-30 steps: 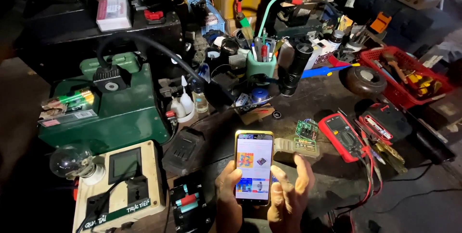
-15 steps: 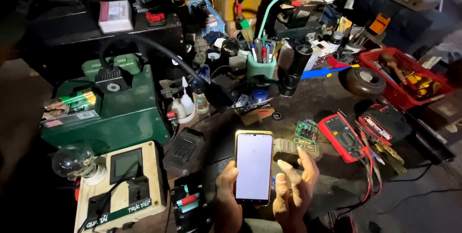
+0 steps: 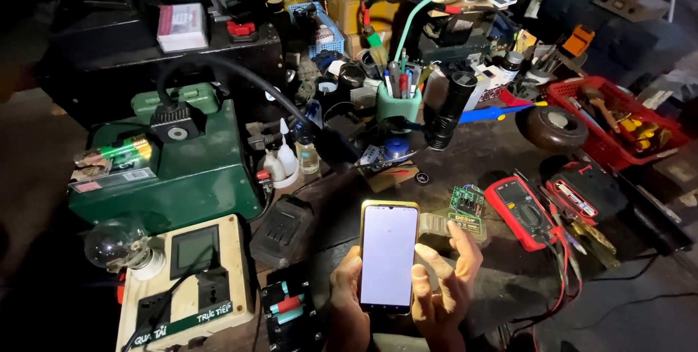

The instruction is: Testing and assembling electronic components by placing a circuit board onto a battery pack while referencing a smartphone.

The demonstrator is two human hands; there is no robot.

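A smartphone (image 3: 387, 256) with a yellow edge and a blank white screen stands upright over the dark bench. My left hand (image 3: 347, 301) grips it along its left side and bottom. My right hand (image 3: 445, 284) is beside the phone's right edge, fingers spread and curled, thumb near the screen's lower right. Just behind my right fingers a small green circuit board (image 3: 466, 205) lies on the bench, next to a pale strip.
A red multimeter (image 3: 521, 208) with leads lies right of the board; a red tool basket (image 3: 618, 119) sits far right. A green box (image 3: 171, 170), a cream meter panel (image 3: 185, 286) with bulb (image 3: 113, 244), a black battery pack (image 3: 281, 230) and a green pen cup (image 3: 398, 101) crowd the bench.
The phone screen went from showing coloured pictures to plain white. My right hand's fingers shifted slightly beside the screen; the phone stays in the same place.
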